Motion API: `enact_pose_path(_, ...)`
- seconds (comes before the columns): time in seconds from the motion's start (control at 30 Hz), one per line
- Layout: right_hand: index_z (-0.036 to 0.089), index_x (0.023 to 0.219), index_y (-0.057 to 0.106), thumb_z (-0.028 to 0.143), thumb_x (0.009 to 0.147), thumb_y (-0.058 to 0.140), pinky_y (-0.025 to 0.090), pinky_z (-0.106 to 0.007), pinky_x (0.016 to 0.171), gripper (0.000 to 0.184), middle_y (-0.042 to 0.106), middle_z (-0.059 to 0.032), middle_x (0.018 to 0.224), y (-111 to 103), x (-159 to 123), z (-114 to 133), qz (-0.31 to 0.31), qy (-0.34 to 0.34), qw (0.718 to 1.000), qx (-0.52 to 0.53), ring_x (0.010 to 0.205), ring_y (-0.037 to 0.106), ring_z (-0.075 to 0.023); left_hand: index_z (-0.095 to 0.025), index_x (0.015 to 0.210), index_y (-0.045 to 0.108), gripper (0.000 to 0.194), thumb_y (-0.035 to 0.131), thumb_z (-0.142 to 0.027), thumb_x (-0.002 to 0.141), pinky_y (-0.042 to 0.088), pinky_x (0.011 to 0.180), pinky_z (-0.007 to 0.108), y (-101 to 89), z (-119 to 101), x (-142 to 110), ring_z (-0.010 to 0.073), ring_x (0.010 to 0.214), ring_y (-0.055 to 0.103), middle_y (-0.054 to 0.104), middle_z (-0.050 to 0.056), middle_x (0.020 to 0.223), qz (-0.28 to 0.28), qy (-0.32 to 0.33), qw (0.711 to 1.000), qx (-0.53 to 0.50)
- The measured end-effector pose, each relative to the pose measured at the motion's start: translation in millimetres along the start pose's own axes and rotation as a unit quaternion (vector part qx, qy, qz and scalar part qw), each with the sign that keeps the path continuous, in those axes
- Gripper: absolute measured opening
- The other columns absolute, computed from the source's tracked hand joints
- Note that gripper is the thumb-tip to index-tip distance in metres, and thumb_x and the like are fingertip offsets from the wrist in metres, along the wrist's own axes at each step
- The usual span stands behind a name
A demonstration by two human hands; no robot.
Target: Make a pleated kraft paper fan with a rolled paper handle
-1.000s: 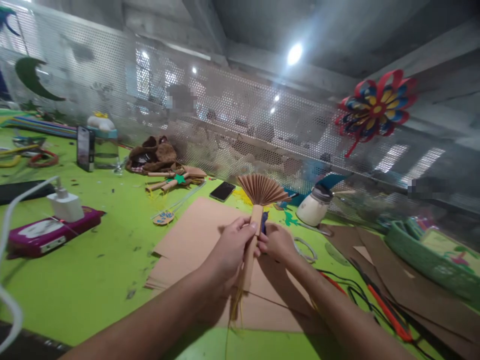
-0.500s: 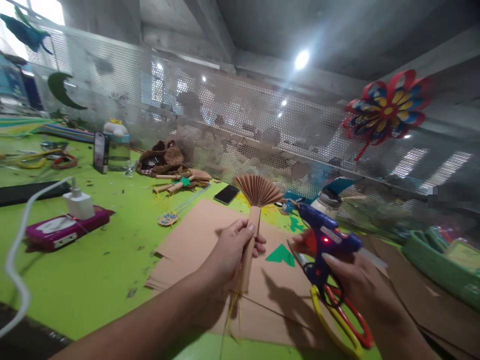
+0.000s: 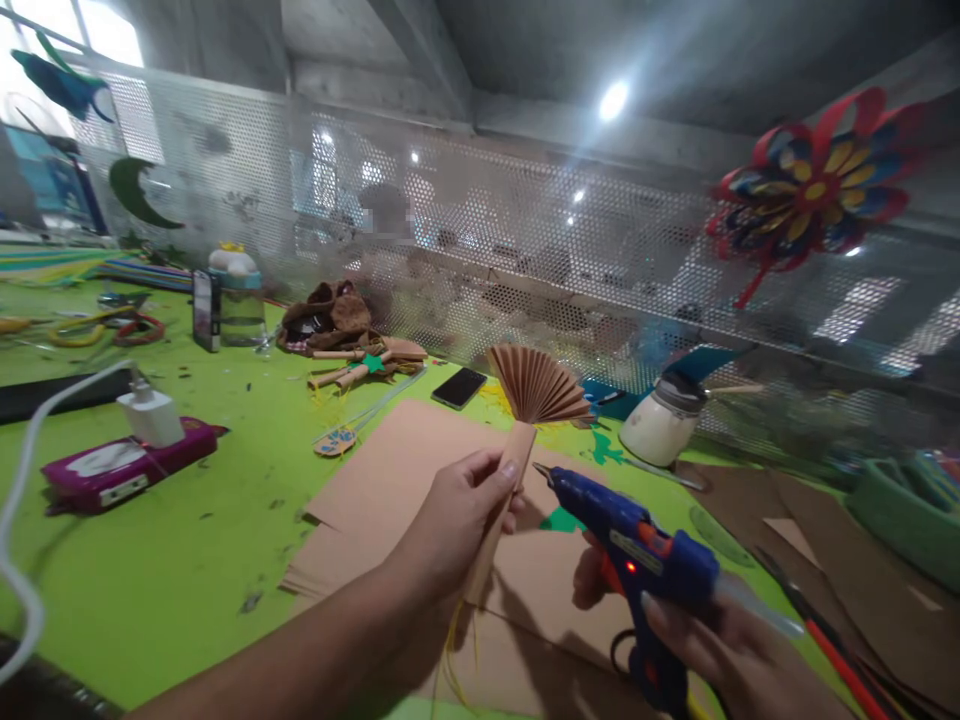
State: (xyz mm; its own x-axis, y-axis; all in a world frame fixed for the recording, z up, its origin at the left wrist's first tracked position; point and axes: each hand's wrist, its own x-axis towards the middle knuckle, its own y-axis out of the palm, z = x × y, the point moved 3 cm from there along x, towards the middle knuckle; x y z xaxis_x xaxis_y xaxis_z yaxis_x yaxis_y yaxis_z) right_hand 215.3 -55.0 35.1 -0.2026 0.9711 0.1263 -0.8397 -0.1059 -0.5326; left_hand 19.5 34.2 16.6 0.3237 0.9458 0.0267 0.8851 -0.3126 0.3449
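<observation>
My left hand (image 3: 469,510) is closed around the rolled brown paper handle (image 3: 517,450) of a pleated paper fan (image 3: 536,385). The fan opens upward, and yellow strands (image 3: 452,650) hang at the handle's lower end. My right hand (image 3: 720,640) grips a blue hot glue gun (image 3: 637,540) with a lit red light. Its nozzle points left, close to the handle just above my left fingers; whether they touch I cannot tell. Brown paper sheets (image 3: 390,470) lie under my hands, with a green paper piece (image 3: 561,520) partly behind the gun.
A white jar (image 3: 660,425) stands behind the gun, near a black phone (image 3: 459,388). At left is a purple power strip (image 3: 135,465) with a white charger. A red-handled tool (image 3: 847,665) and green basket (image 3: 911,515) are at right. A perforated screen (image 3: 465,220) backs the table.
The glue gun's nozzle has moved down and left, closer to the fan handle. The red-and-yellow-handled scissors under the gun no longer show there. My left hand keeps its hold.
</observation>
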Motion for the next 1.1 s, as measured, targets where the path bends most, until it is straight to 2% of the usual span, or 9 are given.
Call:
enact_pose_path(0.23,0.024,0.086,0.073,0.060,0.083,0.052,0.056,-0.024,0.056,0.042,0.073,-0.0077,0.085,5,4,10,-0.036,0.014,0.999,0.023,0.070,0.066,-0.0195,-0.014,0.095,0.063,0.028,0.064,-0.038,0.082,0.040,0.057,0.021,4.0,0,-4,0.0109,0.061,0.050,0.056,0.002,0.071,0.015,0.017,1.000,0.021)
enact_pose_path(0.5,0.024,0.082,0.072,0.058,0.081,0.056,0.055,-0.023,0.054,0.038,0.073,-0.0060,0.081,7,5,9,-0.059,0.018,0.997,0.040,0.065,0.064,-0.0178,-0.013,0.100,0.063,0.028,0.063,-0.035,0.082,0.042,0.058,0.023,4.4,0,-5,0.0114,0.060,0.051,0.057,0.002,0.071,-0.005,0.025,0.999,0.026)
enact_pose_path(0.63,0.026,0.089,0.073,0.056,0.083,0.055,0.056,-0.024,0.058,0.036,0.073,-0.0062,0.089,9,5,4,-0.023,0.016,0.998,0.060,0.072,0.067,-0.0194,-0.013,0.100,0.061,0.027,0.061,-0.035,0.084,0.042,0.060,0.023,4.5,-1,-5,0.0112,0.061,0.051,0.058,0.002,0.074,-0.003,0.030,0.999,0.027)
enact_pose_path(0.73,0.027,0.092,0.073,0.054,0.085,0.055,0.056,-0.023,0.058,0.033,0.072,-0.0055,0.087,10,6,5,-0.016,0.002,0.999,0.050,0.072,0.067,-0.0193,-0.013,0.099,0.061,0.027,0.063,-0.035,0.083,0.043,0.059,0.023,4.7,0,-6,0.0113,0.062,0.052,0.060,0.003,0.077,-0.003,0.022,1.000,0.008)
enact_pose_path(0.9,0.025,0.086,0.074,0.056,0.082,0.056,0.055,-0.023,0.059,0.036,0.072,-0.0055,0.081,10,4,10,-0.052,-0.001,0.998,0.034,0.072,0.067,-0.0200,-0.013,0.093,0.061,0.027,0.066,-0.037,0.080,0.044,0.058,0.023,4.8,0,-5,0.0114,0.063,0.053,0.060,0.005,0.081,-0.011,0.021,1.000,-0.012)
enact_pose_path(1.0,0.025,0.086,0.073,0.057,0.082,0.055,0.054,-0.024,0.057,0.037,0.072,-0.0053,0.082,12,4,12,-0.053,0.009,0.998,0.022,0.067,0.065,-0.0185,-0.014,0.091,0.061,0.027,0.068,-0.037,0.079,0.043,0.057,0.022,4.5,-1,-4,0.0108,0.062,0.053,0.059,0.003,0.079,-0.015,0.020,1.000,-0.012)
enact_pose_path(1.1,0.025,0.080,0.073,0.061,0.081,0.054,0.053,-0.025,0.054,0.040,0.070,-0.0048,0.074,13,4,17,-0.062,0.007,0.998,0.000,0.063,0.063,-0.0189,-0.014,0.090,0.061,0.027,0.069,-0.037,0.078,0.042,0.055,0.021,4.6,-1,-4,0.0104,0.061,0.052,0.058,0.003,0.078,-0.021,0.020,0.999,-0.012)
